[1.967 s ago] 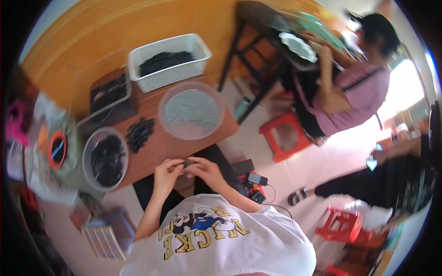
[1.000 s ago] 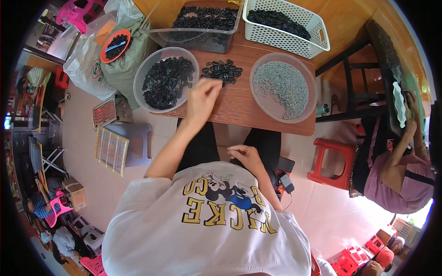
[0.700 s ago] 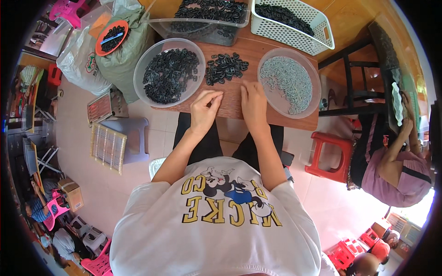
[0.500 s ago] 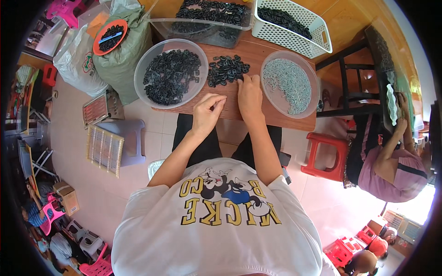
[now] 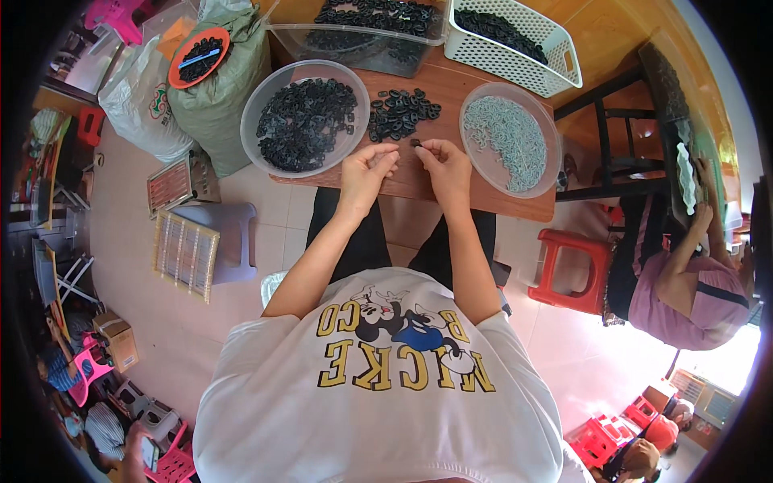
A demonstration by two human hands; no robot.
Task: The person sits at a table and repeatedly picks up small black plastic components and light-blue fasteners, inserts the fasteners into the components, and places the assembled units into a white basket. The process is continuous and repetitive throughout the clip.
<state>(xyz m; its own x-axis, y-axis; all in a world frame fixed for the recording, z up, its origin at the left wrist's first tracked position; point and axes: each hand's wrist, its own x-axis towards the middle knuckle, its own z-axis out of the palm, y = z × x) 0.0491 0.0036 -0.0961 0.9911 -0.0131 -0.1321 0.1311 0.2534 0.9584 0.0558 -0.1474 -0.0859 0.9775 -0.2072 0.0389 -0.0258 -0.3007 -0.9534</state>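
Note:
My right hand (image 5: 448, 173) pinches a small black plastic piece (image 5: 415, 143) between thumb and forefinger, just in front of a loose pile of black oval pieces (image 5: 403, 114). Close to its left, my left hand (image 5: 366, 177) has its fingers pinched together; whatever they hold, if anything, is too small to make out. Left of the pile stands a round clear bowl (image 5: 250, 133) with many black pieces (image 5: 306, 125) in it. A second round clear bowl (image 5: 493, 169), right of my right hand, contains small silvery metal parts, perhaps screws (image 5: 515, 133). Both hands are apart.
Behind the pile, a clear bin (image 5: 354, 58) and a white perforated basket (image 5: 564, 76) hold more black pieces. The wooden table's (image 5: 515, 208) near edge lies below my hands. Sacks (image 5: 217, 121) stand left, a red stool (image 5: 564, 298) right. Another person (image 5: 684, 298) sits at far right.
My right hand has come back from the pile with a small black piece in its fingertips. My left hand has shifted slightly right and away from me. The view has moved a little.

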